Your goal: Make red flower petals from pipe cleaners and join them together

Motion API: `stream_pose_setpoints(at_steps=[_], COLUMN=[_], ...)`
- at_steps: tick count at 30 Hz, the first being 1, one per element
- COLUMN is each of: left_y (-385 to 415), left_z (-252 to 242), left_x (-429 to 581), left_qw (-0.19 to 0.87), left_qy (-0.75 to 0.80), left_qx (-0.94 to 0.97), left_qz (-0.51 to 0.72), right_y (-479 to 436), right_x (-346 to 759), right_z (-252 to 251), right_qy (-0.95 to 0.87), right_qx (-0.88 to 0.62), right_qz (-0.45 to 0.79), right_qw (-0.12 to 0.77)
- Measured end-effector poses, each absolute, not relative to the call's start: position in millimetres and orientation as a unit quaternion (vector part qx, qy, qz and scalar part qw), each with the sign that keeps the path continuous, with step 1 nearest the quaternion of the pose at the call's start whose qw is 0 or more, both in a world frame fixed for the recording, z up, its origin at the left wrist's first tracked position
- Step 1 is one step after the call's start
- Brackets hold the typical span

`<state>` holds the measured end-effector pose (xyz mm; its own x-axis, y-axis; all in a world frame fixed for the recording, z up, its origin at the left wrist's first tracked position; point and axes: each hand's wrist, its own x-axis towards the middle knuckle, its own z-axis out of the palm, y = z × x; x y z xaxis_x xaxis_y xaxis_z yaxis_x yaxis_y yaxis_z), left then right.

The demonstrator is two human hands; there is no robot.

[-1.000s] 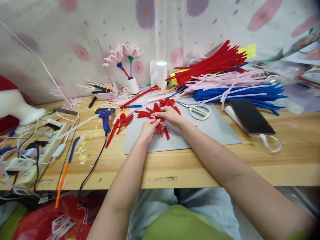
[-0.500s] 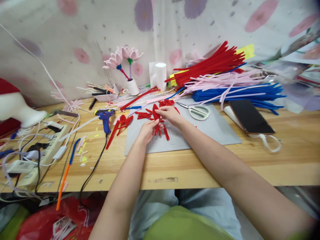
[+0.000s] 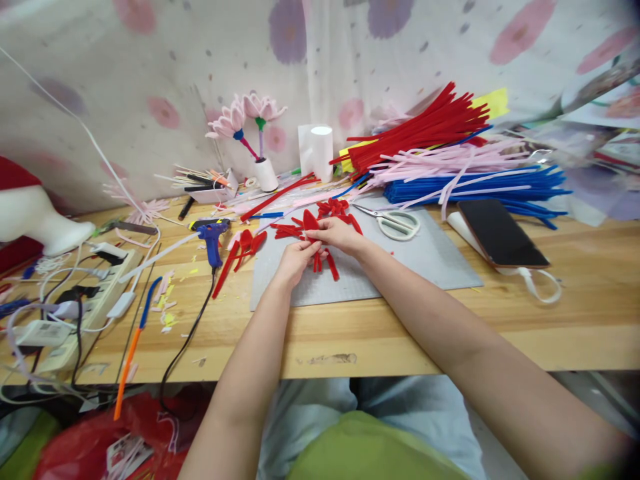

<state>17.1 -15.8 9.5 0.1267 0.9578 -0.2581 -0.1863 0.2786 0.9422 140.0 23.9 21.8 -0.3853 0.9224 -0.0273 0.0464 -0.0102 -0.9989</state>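
Between my two hands, above the grey mat point(image 3: 360, 283), is a petal shaped from red pipe cleaner point(image 3: 310, 221). My left hand point(image 3: 299, 259) pinches its lower end, fingers closed. My right hand point(image 3: 333, 235) is closed on the petal from the right, just above the left fingertips, and covers part of it. Cut red pipe cleaner pieces point(image 3: 287, 231) lie behind and beside my hands. More folded red pieces point(image 3: 334, 207) rest at the mat's back. Scissors with pale handles point(image 3: 397, 225) lie to the right of my right hand.
Left of the mat are red petals point(image 3: 245, 241) and a blue glue gun point(image 3: 213, 245) with its cord. A power strip point(image 3: 93, 307) with tangled cables sits far left. Red point(image 3: 415, 137), pink and blue point(image 3: 470, 187) pipe cleaner bundles and a phone point(image 3: 503, 232) are at right.
My right hand has slid slightly down and left along the red petal, closer to my left hand. My left hand has barely moved.
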Motion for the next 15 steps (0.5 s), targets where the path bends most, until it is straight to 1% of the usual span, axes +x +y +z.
stream_pose_setpoints(at_steps=[2, 4, 7, 10, 12, 15], left_y=[-15.2, -15.4, -17.7, -21.1, -22.6, -22.7], left_z=[10.5, 13.0, 17.3, 19.6, 19.9, 18.9], left_x=[18.4, 19.9, 21.1, 21.9, 23.3, 26.9], left_qw=[0.592, 0.571, 0.606, 0.653, 0.663, 0.647], left_qy=[0.511, 0.524, 0.511, 0.487, 0.479, 0.481], left_qx=[0.417, 0.414, 0.383, 0.386, 0.398, 0.405], left_qz=[0.463, 0.478, 0.474, 0.433, 0.415, 0.431], right_y=[22.8, 21.5, 22.4, 27.7, 32.0, 36.3], right_x=[136.4, 135.4, 141.7, 151.2, 153.1, 146.4], right_z=[20.5, 21.8, 26.7, 29.4, 27.4, 20.4], right_qy=[-0.581, -0.563, -0.552, -0.541, -0.521, -0.460], right_qx=[-0.428, -0.434, -0.395, -0.368, -0.387, -0.400], right_qz=[0.570, 0.571, 0.608, 0.632, 0.622, 0.611], right_qw=[0.393, 0.410, 0.412, 0.415, 0.439, 0.505])
